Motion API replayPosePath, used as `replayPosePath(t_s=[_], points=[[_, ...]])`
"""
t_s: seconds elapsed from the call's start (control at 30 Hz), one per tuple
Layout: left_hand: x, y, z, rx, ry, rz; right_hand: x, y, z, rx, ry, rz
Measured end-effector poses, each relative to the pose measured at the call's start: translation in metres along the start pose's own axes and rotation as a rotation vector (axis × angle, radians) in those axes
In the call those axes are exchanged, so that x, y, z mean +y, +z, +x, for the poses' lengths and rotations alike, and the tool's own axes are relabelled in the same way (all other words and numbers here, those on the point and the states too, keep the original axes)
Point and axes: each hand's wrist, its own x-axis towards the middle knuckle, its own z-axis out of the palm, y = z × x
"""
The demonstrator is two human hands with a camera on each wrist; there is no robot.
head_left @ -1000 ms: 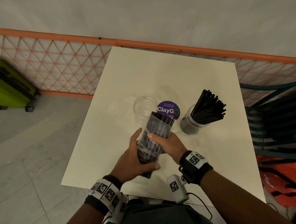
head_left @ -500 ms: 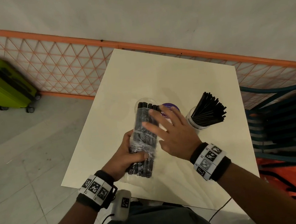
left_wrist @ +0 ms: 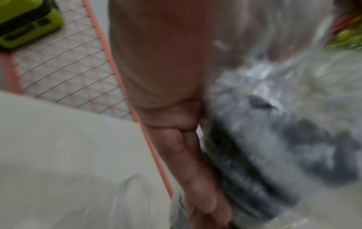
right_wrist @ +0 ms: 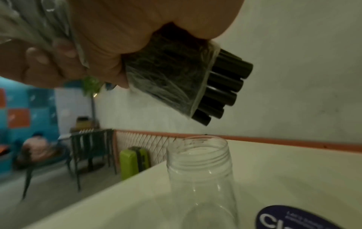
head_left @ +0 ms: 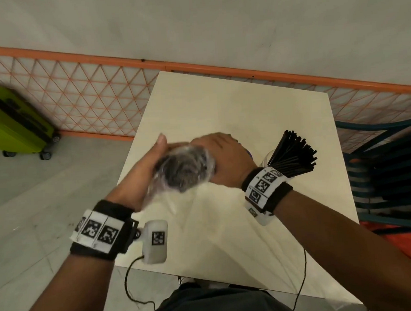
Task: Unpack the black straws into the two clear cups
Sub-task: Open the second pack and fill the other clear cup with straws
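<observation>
A clear plastic pack of black straws (head_left: 184,172) is tipped up over the table, its closed end towards my head. My left hand (head_left: 150,168) grips its left side and my right hand (head_left: 224,157) grips its right side. In the right wrist view the pack's open end points down and black straw tips (right_wrist: 225,83) stick out just above the mouth of the empty clear cup (right_wrist: 199,167). The other clear cup (head_left: 266,159) stands to the right, full of black straws (head_left: 292,156). The left wrist view is blurred and shows my fingers (left_wrist: 186,155) along the pack (left_wrist: 274,139).
The cream table (head_left: 233,110) stands against an orange mesh fence (head_left: 88,102). A purple round sticker (right_wrist: 290,218) lies beside the empty cup. A dark chair (head_left: 388,168) is at the right, a lime suitcase (head_left: 12,124) on the floor at the left.
The pack has swung from lying slanted in my left hand to open end down over the empty cup. My right hand, open above it before, now grips it.
</observation>
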Motion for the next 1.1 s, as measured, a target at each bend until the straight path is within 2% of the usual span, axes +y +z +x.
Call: replayPosePath(t_s=[0.13, 0.2, 0.23, 0.33, 0.43, 0.67, 0.93, 1.1], points=[[0.034, 0.001, 0.024, -0.021, 0.115, 0.1, 0.002, -0.007, 0.022, 0.187, 0.404, 0.37], [0.05, 0.01, 0.039, 0.002, 0.133, 0.223, 0.007, -0.009, 0.038, 0.265, 0.621, 0.488], [0.055, 0.015, 0.047, 0.015, 0.14, 0.307, 0.01, -0.01, 0.045, 0.288, 0.671, 0.538], [0.052, 0.024, 0.073, 0.028, 0.193, 0.435, 0.016, -0.011, 0.053, 0.409, 0.623, 0.855], [0.034, 0.022, 0.094, -0.014, 0.211, 0.357, 0.025, -0.002, 0.052, 0.459, 0.567, 1.025], [-0.002, 0.018, 0.113, 0.039, 0.182, 0.294, 0.042, 0.035, 0.048, 0.368, 0.661, 0.895], [-0.016, 0.019, 0.123, -0.004, 0.17, 0.255, 0.047, 0.054, 0.041, 0.413, 0.752, 0.796], [-0.02, 0.018, 0.128, -0.029, 0.11, 0.306, 0.048, 0.063, 0.023, 0.317, 0.792, 0.748]])
